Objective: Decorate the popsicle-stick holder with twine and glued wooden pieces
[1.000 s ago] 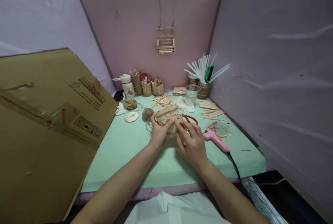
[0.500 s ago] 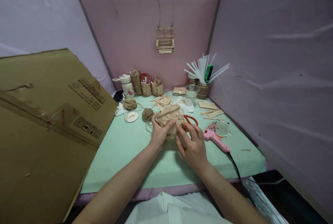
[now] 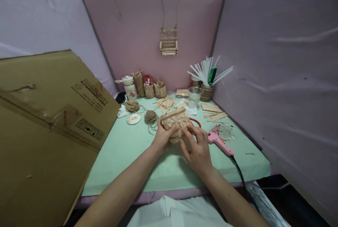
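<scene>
Over the middle of the table, a small box-like piece made of wooden craft sticks (image 3: 174, 115) is tilted toward me. It has ridged edges and bow-like or petal-like decorations on its face. My left hand (image 3: 161, 138) is closed on its left side, with the thumb pressed on the front. At the lower right edge, my right hand (image 3: 197, 149) grips with bent fingertips, the thumb lower down; part of this contact is hidden. Just behind the box shows the red handle of a tool (image 3: 195, 122), probably scissors. A pink glue gun (image 3: 220, 143) lies to the right.
Twine balls (image 3: 150, 116) and a white disc (image 3: 133, 118) lie left of the hands. Loose craft sticks (image 3: 215, 114), a clear cup (image 3: 195, 95) and a pot of white glue sticks (image 3: 207, 91) stand behind. A large cardboard box (image 3: 52, 139) blocks the left; a cord (image 3: 240, 170) crosses the front edge.
The craft-stick box has turned slightly in my hands, showing more of its decorated face. Both hands have shifted slightly right; the whole view has moved a little too.
</scene>
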A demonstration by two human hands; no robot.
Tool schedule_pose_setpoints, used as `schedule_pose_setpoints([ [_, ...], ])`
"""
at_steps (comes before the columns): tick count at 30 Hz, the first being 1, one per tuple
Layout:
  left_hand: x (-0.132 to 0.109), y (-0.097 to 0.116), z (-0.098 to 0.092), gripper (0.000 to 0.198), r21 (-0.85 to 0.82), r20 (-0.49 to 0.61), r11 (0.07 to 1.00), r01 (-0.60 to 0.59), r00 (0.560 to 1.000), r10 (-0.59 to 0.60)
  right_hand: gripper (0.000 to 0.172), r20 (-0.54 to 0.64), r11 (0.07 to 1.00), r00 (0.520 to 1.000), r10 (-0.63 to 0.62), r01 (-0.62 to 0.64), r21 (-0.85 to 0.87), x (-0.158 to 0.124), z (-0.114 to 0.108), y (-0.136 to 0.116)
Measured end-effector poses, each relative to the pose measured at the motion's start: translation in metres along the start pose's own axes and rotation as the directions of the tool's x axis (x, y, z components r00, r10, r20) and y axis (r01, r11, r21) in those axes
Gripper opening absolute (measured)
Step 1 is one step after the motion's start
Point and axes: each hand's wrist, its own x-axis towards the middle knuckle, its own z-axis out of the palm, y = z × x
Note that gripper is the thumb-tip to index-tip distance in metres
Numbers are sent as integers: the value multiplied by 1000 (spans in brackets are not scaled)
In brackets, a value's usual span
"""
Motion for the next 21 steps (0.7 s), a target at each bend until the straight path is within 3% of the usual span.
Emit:
schedule_pose_setpoints([
  [12, -1, -1, 2, 79, -18, -10, 1000, 26, 1000, -26, 43, 10, 999, 1000, 28, -29, 26, -1, -1, -2],
  [21, -3, -2, 2, 81, -7, 84, 996, 92, 992, -91, 31, 41, 980, 985, 166, -170, 104, -1, -2, -5],
])
